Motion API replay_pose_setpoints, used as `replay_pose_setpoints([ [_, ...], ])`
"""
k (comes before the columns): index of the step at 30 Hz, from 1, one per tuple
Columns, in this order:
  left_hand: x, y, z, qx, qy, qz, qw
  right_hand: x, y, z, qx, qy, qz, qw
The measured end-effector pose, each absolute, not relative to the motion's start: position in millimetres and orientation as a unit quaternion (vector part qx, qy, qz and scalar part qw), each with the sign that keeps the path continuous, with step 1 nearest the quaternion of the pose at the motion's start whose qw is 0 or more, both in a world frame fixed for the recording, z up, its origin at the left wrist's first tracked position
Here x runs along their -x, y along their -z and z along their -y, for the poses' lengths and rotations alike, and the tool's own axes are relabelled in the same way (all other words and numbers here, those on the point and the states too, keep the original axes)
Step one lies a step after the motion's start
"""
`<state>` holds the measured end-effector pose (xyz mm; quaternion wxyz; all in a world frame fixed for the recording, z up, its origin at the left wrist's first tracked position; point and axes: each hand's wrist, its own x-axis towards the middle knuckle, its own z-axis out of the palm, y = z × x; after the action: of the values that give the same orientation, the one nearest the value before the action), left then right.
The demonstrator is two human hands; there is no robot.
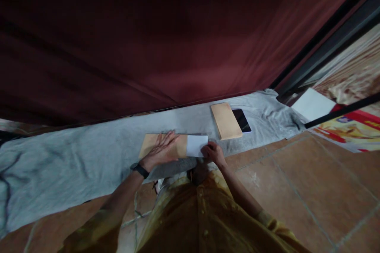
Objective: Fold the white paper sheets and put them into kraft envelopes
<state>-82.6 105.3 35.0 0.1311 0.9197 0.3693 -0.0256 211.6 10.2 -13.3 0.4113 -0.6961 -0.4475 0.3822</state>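
A tan envelope [148, 144] lies on the grey cloth [74, 158] in front of me. My left hand [162, 150] rests flat on it with fingers spread, a dark watch on the wrist. A white sheet of paper [196, 144] sticks out of the envelope's right end. My right hand [213, 153] has its fingers closed in a pinch at the sheet's lower right edge.
A stack of tan envelopes [226, 120] lies further right on the cloth, with a dark phone [242, 120] beside it. A white sheet [313, 104] and a colourful printed mat [350, 128] lie at the right. Dark red curtain [148, 39] hangs behind; tiled floor [297, 189] is on my right.
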Motion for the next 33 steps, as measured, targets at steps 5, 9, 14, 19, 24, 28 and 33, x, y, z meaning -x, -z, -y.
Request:
replay_pose_setpoints([
  [5, 47, -30, -60, -0.947, -0.012, -0.313, 0.075, -217, 16, -12, 0.707, -0.386, 0.445, 0.391],
  [9, 25, -20, -39, -0.955, -0.029, -0.286, 0.076, -221, 19, -13, 0.698, -0.384, 0.473, 0.376],
  [14, 20, -16, -33, -0.958, -0.039, -0.273, 0.075, -223, 23, -13, 0.687, -0.387, 0.486, 0.377],
  [19, 21, -23, -31, -0.967, -0.062, -0.242, 0.055, -224, 20, -10, 0.689, -0.371, 0.504, 0.365],
  [24, 17, -27, -27, -0.967, -0.035, -0.250, 0.029, -223, 17, -10, 0.681, -0.386, 0.510, 0.356],
  [28, 18, -29, -29, -0.967, -0.035, -0.248, 0.048, -221, 18, -11, 0.683, -0.386, 0.495, 0.372],
  [33, 54, -27, -57, -0.923, -0.068, -0.369, 0.083, -218, 17, -13, 0.683, -0.405, 0.482, 0.371],
])
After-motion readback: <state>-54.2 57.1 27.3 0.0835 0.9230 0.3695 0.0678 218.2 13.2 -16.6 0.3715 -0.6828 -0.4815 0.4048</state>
